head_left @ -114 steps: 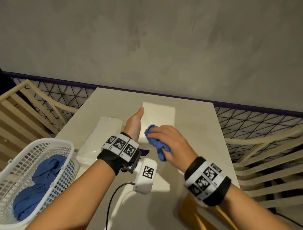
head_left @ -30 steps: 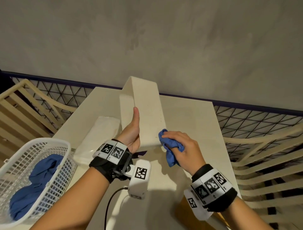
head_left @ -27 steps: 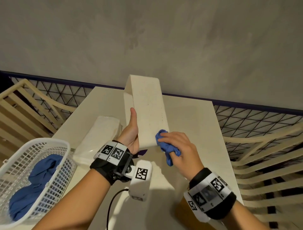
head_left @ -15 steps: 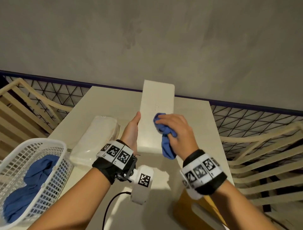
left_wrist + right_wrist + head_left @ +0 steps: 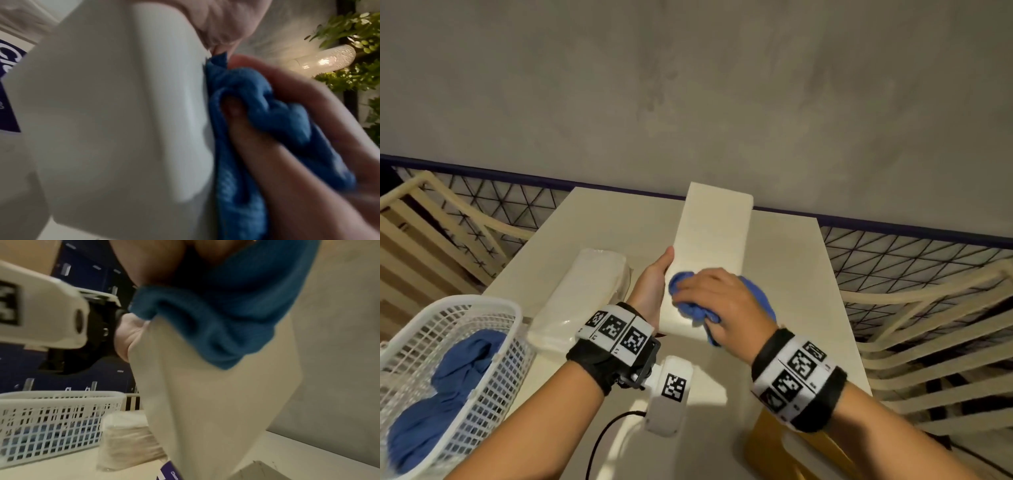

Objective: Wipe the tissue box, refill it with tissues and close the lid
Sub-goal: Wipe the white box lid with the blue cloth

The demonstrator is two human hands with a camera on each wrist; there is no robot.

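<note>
The long cream rectangular tissue box [image 5: 714, 246] stood tilted near the table's far edge, long axis running away from the person. The left hand [image 5: 652, 286] gripped its left side; the right hand [image 5: 717, 298], fingers curled (blurred), pressed a crumpled blue cloth [image 5: 690, 301] against its near face.

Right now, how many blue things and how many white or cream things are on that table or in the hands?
Blue: 2, the held cloth and cloth in the basket.
White or cream: 3, tissue box, tissue pack, basket.
Total: 5
</note>
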